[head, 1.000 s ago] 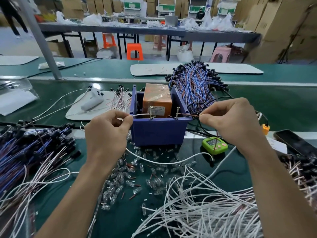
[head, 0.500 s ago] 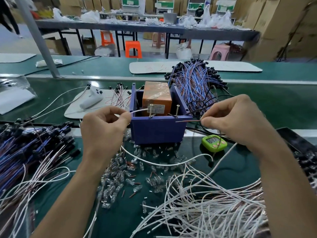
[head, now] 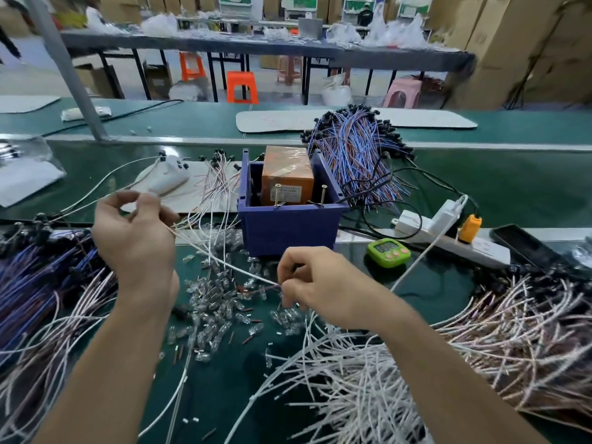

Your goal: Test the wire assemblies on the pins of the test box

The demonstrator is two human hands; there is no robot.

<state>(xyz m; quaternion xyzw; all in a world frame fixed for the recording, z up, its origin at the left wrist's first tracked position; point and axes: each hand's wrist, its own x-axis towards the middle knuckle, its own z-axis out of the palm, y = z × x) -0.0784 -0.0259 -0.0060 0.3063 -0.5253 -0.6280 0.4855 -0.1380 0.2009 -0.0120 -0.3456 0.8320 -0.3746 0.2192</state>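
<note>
A pile of white wires (head: pixel 352 389) lies nearest on the green worktop (head: pixel 528 193). Just beyond it, the right hand (head: pixel 320 283) pinches one end of a white wire assembly (head: pixel 230 267), and the curled left hand (head: pixel 137 235) grips the other end. The wire stretches over scattered clear bulbs (head: pixel 221 302) in front of the blue test box (head: pixel 288 232), apart from its two upright pins (head: pixel 276 195).

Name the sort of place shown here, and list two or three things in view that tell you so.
Probably a factory assembly line: heaps of wire assemblies on a long green workbench, a blue test box with upright pins, and stacked cartons behind.
</note>
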